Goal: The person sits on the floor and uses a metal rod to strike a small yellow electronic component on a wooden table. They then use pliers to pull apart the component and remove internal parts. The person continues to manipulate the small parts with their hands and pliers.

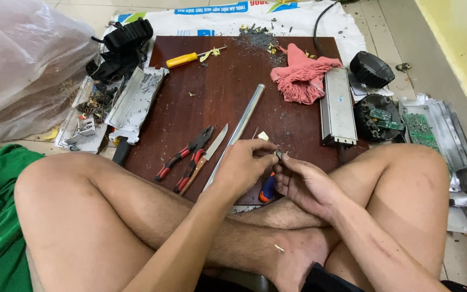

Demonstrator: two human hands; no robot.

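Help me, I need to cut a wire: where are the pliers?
The pliers lie on the brown board, left of centre in the head view, beside the knife and just left of the left hand.

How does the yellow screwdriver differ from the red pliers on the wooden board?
The yellow screwdriver lies at the far edge of the wooden board, away from both hands; the red pliers lie near the left hand, beside a knife. The screwdriver has one yellow handle; the pliers have two red handles, spread apart. Both lie flat and untouched.
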